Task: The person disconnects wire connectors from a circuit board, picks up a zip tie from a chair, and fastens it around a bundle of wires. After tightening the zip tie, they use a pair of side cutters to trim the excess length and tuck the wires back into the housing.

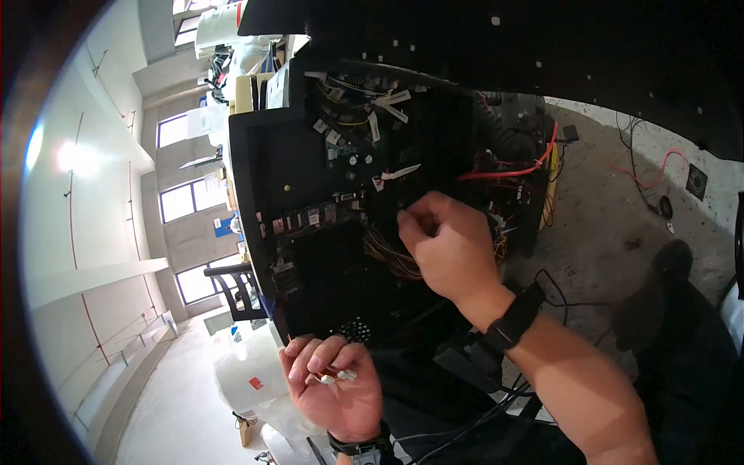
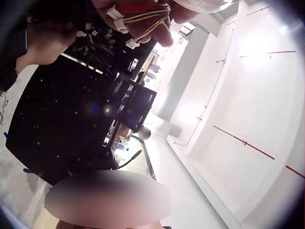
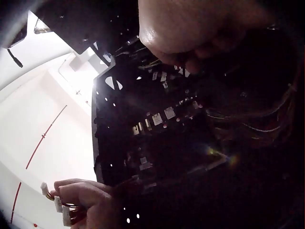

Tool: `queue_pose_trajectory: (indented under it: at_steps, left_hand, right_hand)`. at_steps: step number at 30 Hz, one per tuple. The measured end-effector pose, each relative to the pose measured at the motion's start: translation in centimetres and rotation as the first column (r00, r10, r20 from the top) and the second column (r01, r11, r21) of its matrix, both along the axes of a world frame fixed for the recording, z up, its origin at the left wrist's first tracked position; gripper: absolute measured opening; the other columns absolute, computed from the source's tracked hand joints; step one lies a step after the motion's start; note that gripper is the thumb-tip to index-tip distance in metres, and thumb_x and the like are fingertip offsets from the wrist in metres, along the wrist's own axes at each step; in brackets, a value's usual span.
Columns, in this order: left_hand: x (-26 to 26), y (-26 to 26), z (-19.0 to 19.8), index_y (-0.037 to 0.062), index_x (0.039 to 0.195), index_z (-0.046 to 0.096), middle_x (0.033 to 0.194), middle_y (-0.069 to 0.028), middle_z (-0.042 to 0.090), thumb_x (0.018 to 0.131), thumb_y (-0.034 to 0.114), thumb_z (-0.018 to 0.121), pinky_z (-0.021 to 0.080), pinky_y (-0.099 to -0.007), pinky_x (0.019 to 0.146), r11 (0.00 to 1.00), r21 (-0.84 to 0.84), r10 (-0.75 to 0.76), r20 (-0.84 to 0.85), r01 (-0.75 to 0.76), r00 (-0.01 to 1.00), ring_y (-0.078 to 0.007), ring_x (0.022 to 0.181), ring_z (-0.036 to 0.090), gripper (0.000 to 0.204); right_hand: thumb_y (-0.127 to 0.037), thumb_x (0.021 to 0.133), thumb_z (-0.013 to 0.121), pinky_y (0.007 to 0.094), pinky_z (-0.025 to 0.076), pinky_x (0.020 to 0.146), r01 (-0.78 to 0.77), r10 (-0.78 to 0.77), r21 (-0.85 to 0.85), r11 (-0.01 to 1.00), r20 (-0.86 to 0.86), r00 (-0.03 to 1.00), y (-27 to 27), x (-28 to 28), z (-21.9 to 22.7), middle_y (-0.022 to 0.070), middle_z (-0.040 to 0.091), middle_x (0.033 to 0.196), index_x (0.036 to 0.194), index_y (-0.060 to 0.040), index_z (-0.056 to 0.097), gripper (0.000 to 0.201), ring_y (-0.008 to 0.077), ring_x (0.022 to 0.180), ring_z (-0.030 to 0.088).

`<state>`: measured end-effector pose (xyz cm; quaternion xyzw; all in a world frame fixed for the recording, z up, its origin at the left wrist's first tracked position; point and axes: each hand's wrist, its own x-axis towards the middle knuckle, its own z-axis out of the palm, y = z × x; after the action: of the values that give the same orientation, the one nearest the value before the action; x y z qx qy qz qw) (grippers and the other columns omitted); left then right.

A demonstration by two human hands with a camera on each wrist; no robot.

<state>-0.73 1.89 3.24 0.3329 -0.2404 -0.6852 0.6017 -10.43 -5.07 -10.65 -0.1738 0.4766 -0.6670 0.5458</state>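
Observation:
My left hand (image 1: 339, 395), palm up at the lower edge of an open black machine cabinet (image 1: 267, 159), holds several thin wires with its fingers curled over them. White plug connectors (image 2: 117, 25) sit on the ends of these red, yellow and dark wires (image 2: 145, 19). Inside the cabinet my right hand (image 1: 456, 244) has thumb and forefinger brought together in front of the circuit board (image 1: 341, 167); I cannot tell what lies between them. Close below those fingertips runs a bundle of thin wires (image 1: 387, 254). White tags (image 1: 401, 172) hang from cables just above.
A black panel (image 1: 542, 46) stretches across the top. A red cable (image 1: 515, 172) loops at the cabinet's right side. Black cables (image 1: 496, 407) trail below my right forearm. A power socket plate (image 1: 696, 182) lies at far right, and plastic-wrapped rolls (image 1: 252, 372) stand at left.

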Motion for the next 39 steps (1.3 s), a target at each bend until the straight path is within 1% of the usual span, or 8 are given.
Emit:
queue_pose_trajectory:
  at_steps: [6,11,15,22,24,28,34,39]
  left_hand:
    - [0.4,0.4,-0.4,0.0097,0.099,0.057,0.08,0.0032,0.058,0.092,0.019,0.044,0.039,-0.031,0.079,0.999,0.01,0.05,0.087,-0.051,0.995,-0.0129,0.082,0.052,0.018]
    - [0.5,0.4,-1.1,0.0101,0.103,0.057,0.091,0.0013,0.063,0.09,0.017,0.044,0.033,-0.039,0.097,0.997,0.04,0.057,0.292,-0.072,0.955,-0.0201,0.104,0.051,0.021]
    - [1.3,0.4,-2.7,0.0122,0.11,0.06,0.107,-0.0002,0.063,0.088,0.017,0.046,0.032,-0.0434,0.102,0.997,0.067,0.006,0.391,-0.035,0.92,-0.0217,0.115,0.05,0.026]
    - [0.4,0.2,-3.8,0.0104,0.106,0.056,0.103,-0.002,0.062,0.081,0.016,0.052,0.032,-0.0403,0.101,0.987,0.087,0.088,0.429,-0.138,0.899,-0.0235,0.115,0.048,0.027]
    - [1.0,0.0,-3.8,0.011,0.11,0.059,0.111,-0.002,0.062,0.083,0.013,0.05,0.033,-0.0412,0.102,0.998,0.054,-0.004,0.439,-0.022,0.898,-0.023,0.119,0.048,0.028]
    - [1.1,-0.3,-4.0,0.0099,0.111,0.058,0.109,-0.0026,0.062,0.083,0.012,0.05,0.033,-0.041,0.102,0.999,0.048,-0.014,0.439,-0.008,0.898,-0.0235,0.117,0.049,0.029]
    - [1.0,-0.8,-4.4,0.0083,0.111,0.058,0.107,-0.0033,0.062,0.085,0.014,0.049,0.034,-0.0409,0.1,0.999,0.03,0.006,0.462,-0.023,0.887,-0.0245,0.115,0.049,0.028]
    - [0.1,-0.9,-4.5,0.0098,0.109,0.057,0.103,-0.003,0.06,0.083,0.016,0.051,0.035,-0.0393,0.099,0.998,0.013,0.05,0.499,-0.065,0.865,-0.0238,0.113,0.049,0.028]
  right_hand:
    - [-0.018,0.077,0.063,0.0382,0.05,0.063,-0.022,0.029,0.052,0.998,-0.152,0.988,0.2,-0.1,-0.9,0.0157,0.065,0.073,0.078,-0.0005,0.063,0.017,0.0325,0.069,0.064]
    - [-0.019,0.078,0.062,0.0386,0.05,0.063,-0.046,0.051,0.037,0.998,-0.157,0.986,0.2,0.0,-1.2,0.0161,0.065,0.074,0.08,-0.0005,0.063,0.018,0.0326,0.07,0.064]
    - [-0.019,0.079,0.061,0.0384,0.05,0.064,-0.075,0.085,0.06,0.995,-0.175,0.981,0.4,-0.3,-1.0,0.0166,0.065,0.075,0.081,-0.0009,0.063,0.018,0.0326,0.071,0.064]
    - [-0.019,0.078,0.061,0.039,0.05,0.062,-0.025,0.038,0.065,0.998,-0.215,0.976,0.4,-0.3,-1.1,0.016,0.065,0.074,0.078,-0.0014,0.062,0.017,0.0329,0.069,0.064]
    - [-0.019,0.077,0.062,0.0395,0.05,0.061,-0.016,0.022,0.031,0.999,-0.197,0.98,0.4,-0.3,-0.9,0.0161,0.064,0.072,0.077,-0.0021,0.062,0.017,0.0334,0.068,0.063]
    - [-0.016,0.077,0.064,0.0327,0.047,0.054,0.078,-0.072,0.011,0.997,-0.256,0.964,0.3,0.4,-0.9,0.0136,0.062,0.064,0.075,-0.0005,0.061,0.016,0.0268,0.058,0.063]
    - [-0.017,0.076,0.062,0.0416,0.049,0.057,0.063,-0.076,-0.058,0.996,-0.243,0.967,0.3,0.6,-1.2,0.0159,0.062,0.067,0.072,-0.0038,0.06,0.014,0.034,0.064,0.062]
    - [-0.016,0.076,0.062,0.0422,0.049,0.057,0.116,-0.129,-0.065,0.991,-0.26,0.957,0.1,0.9,-1.3,0.0159,0.062,0.066,0.072,-0.0035,0.06,0.014,0.0341,0.064,0.062]
